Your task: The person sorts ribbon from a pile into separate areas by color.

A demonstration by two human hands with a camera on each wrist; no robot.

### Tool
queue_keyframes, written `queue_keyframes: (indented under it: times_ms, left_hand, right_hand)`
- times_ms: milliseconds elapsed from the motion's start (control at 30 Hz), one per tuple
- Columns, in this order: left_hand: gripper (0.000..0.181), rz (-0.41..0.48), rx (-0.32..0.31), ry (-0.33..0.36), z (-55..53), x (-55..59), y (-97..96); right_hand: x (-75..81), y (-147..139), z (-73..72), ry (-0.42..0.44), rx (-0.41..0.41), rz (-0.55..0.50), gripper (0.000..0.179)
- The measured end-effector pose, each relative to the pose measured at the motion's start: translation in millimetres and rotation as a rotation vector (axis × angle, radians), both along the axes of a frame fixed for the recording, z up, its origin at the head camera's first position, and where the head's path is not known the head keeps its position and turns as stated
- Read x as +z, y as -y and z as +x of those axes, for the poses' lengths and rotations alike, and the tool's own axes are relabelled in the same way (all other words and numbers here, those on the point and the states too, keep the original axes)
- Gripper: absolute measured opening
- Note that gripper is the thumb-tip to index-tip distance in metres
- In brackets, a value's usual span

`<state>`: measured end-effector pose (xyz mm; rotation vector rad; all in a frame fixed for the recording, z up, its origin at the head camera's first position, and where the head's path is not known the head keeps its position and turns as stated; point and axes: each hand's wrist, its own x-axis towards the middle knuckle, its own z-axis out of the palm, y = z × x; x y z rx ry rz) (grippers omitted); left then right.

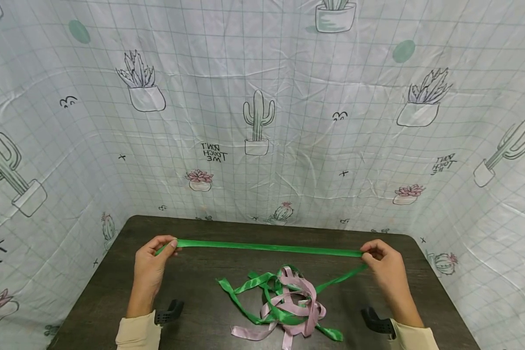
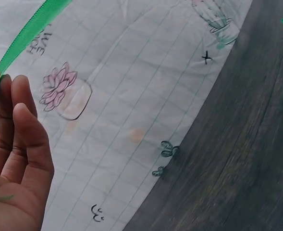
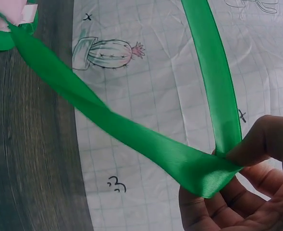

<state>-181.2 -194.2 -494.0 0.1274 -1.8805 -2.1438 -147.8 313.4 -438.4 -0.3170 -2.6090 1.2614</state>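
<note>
While my left hand (image 1: 152, 257) and right hand (image 1: 387, 267) pinch the green ribbon (image 1: 269, 248) taut, lower centre of frame, I'm probably straightening it; next likely calls for easing it from the tangle (image 1: 294, 308).

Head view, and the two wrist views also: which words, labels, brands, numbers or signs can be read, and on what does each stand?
"DON'T TOUCH ME", letters reversed: lettering on the patterned cloth, left of centre.
"DON'T TOUCH ME", also reversed: farther right on the cloth.
Small "x" marks: on the cloth.
Cloth's left edge, and left wrist view: similar lettering, only partly readable.
Green ribbon, pink ribbon: none readable.
</note>
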Motion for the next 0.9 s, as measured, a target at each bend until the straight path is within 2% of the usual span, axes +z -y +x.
queue_keyframes:
  times_ms: [367, 767, 900]
  left_hand:
    - [0.004, 0.127, 0.115, 0.043, 5.1, 0.4, 20.4]
    - [0.006, 0.331, 0.257, 0.008, 8.6, 2.5, 41.7]
    - [0.005, 0.369, 0.274, 0.014, 9.0, 3.3, 49.2]
  right_hand:
    - [0.4, -12, 3.3, -0.011, -0.044, 0.042, 0.013]
    - [0.9, -24, 6.3, -0.036, -0.070, 0.134, 0.013]
    - [0.5, -28, 5.9, -0.053, -0.076, 0.179, 0.012]
